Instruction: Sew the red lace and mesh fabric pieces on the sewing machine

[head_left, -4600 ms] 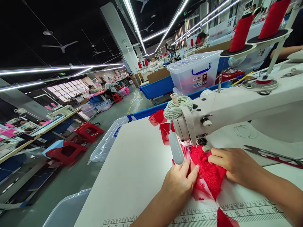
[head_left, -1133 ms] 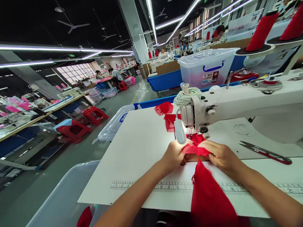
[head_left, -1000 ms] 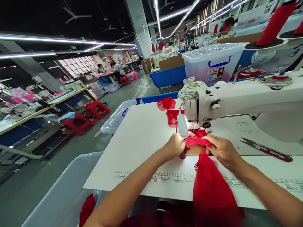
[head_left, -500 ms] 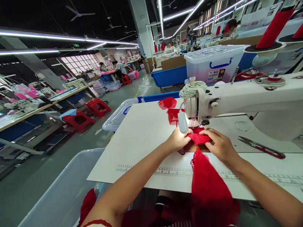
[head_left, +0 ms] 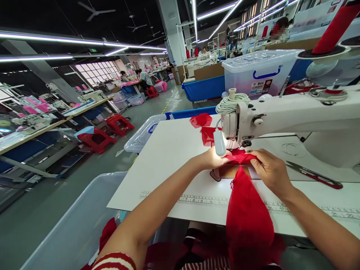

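Observation:
A white sewing machine (head_left: pixel 295 116) stands on a white table (head_left: pixel 174 153). Under its needle lies red lace fabric (head_left: pixel 247 217), which hangs down over the table's front edge into my lap. My left hand (head_left: pixel 212 159) pinches the fabric's left edge just below the machine's small lamp (head_left: pixel 219 142). My right hand (head_left: pixel 270 170) pinches the fabric at the right of the needle. Both hands hold the piece stretched between them.
Red-handled scissors (head_left: pixel 315 174) lie on the machine bed to the right. More red pieces (head_left: pixel 204 125) sit behind the needle. Clear plastic bins stand at the lower left (head_left: pixel 73 228) and beside the table (head_left: pixel 143 133). A printed ruler (head_left: pixel 197 200) runs along the table's front. Other people sew further back.
My hands have lifted from pressing the lace flat and now pinch it taut under the needle. More fabric now hangs off the table's front edge. My view has pulled back slightly.

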